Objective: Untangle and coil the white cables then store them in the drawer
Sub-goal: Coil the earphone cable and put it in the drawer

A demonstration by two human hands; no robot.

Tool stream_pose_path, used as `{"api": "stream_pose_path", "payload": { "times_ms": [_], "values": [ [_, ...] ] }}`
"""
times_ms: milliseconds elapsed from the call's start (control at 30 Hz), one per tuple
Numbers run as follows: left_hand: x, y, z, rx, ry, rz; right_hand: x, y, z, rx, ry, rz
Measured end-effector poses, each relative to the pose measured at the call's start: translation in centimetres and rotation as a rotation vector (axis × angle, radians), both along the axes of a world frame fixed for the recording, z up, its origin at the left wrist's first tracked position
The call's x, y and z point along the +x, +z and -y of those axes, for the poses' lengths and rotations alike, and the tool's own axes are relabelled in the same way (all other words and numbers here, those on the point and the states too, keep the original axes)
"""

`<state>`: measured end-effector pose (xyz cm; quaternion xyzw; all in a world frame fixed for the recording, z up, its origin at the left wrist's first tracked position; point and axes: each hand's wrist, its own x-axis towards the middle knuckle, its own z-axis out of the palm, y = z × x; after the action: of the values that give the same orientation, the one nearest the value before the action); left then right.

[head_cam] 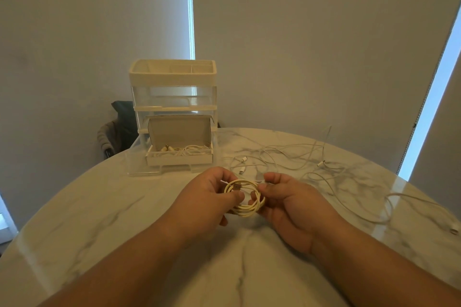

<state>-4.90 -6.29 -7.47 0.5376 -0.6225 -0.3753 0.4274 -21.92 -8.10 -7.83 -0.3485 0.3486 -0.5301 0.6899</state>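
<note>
Coiling step: left hand (pixel 212 197) and right hand (pixel 287 203) both pinch a small coiled white cable (pixel 245 198) above the marble table (pixel 99 219). Next, I'd say: into the open clear plastic drawer (pixel 178 157) at 11 o'clock. Tangled white cables (pixel 299 157) wait at 2 o'clock.

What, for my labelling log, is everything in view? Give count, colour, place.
coiled cable: one, cream-white, between both hands
loose cables: several, white, tangled on table's right
organiser: one, clear and white, table's far side
drawer: one, clear, pulled out at organiser's bottom
box: one, white, lid up, inside drawer
stored cables: some, white, in box
table: one, white marble
garment: one, dark grey, behind table
left hand: grips coiled cable
right hand: pinches coiled cable
</note>
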Motion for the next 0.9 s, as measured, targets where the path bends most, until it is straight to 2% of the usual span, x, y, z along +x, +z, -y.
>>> {"api": "stream_pose_path", "payload": {
  "times_ms": [167, 367, 533, 667, 800, 900],
  "values": [
    [-0.16, 0.24, -0.09, 0.012, -0.003, -0.011, 0.04, 0.22, -0.12, -0.055, -0.106, 0.016],
    [-0.41, 0.36, -0.09, 0.025, 0.002, -0.155, -0.04, 0.08, -0.02, -0.121, -0.231, -0.023],
    [-0.08, 0.24, 0.01, 0.038, 0.036, -0.199, 0.12, 0.23, -0.51, -0.219, -0.116, -0.147],
    [-0.11, 0.16, -0.02, 0.046, 0.044, -0.201, 0.28, 0.09, -0.81, -0.215, -0.073, -0.132],
    [-0.28, 0.20, 0.03, 0.105, 0.039, -0.348, 0.11, -0.17, -0.57, -0.127, 0.011, -0.212],
    [-0.33, 0.35, -0.04, 0.126, 0.050, -0.422, 0.09, -0.38, -0.75, -0.136, 0.097, -0.293]
  ]
}}
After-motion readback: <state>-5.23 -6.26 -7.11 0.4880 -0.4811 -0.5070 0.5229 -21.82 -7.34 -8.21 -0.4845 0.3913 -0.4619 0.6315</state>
